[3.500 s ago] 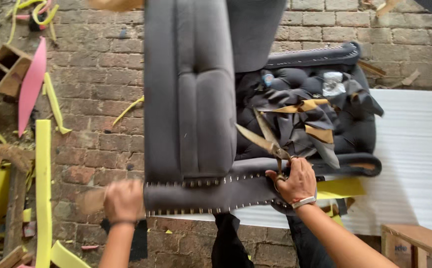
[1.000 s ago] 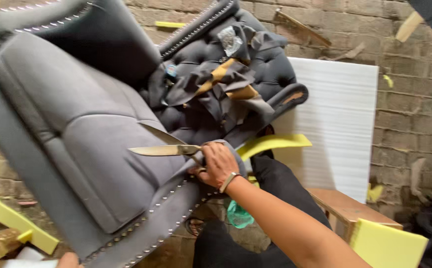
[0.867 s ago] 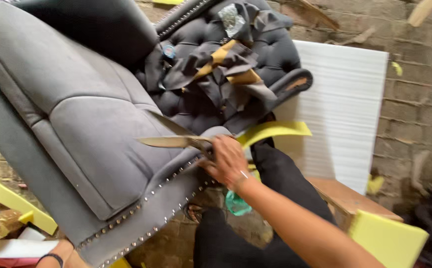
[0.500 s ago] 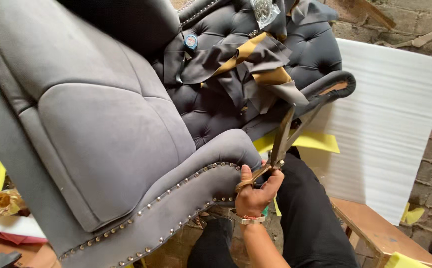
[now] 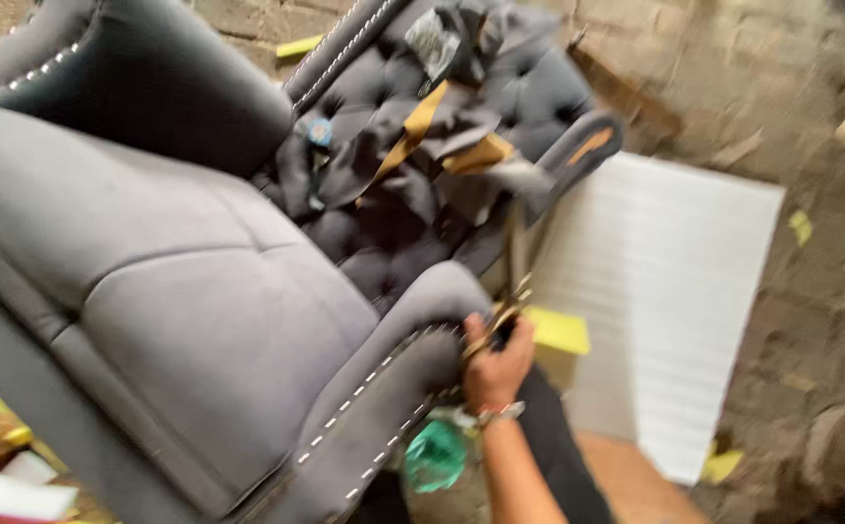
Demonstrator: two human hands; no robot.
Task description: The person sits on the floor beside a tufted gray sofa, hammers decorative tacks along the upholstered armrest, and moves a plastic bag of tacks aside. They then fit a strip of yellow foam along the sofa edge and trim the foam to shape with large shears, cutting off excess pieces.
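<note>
Grey velvet covers the armchair (image 5: 180, 320), which fills the left and middle of the head view, tipped at an angle, with a row of shiny studs along its arm edge. The right hand (image 5: 495, 364) sits against the front of that studded arm, fingers closed around the handles of a pair of large scissors (image 5: 512, 291). The blades now point up and away from the hand, beside the chair arm; a second ago they lay flat across the seat cushion with the hand higher up on the chair. The scissors have come off the cushion and down to the arm's front corner, so the work seems to have shifted to that edge. The picture is blurred, so where the blade tips end is unclear. Fabric scraps (image 5: 413, 146) in grey and tan lie heaped on the tufted back, above the hand. A white sheet (image 5: 665, 291) lies on the ground to the right of the chair. The left hand is out of view.
</note>
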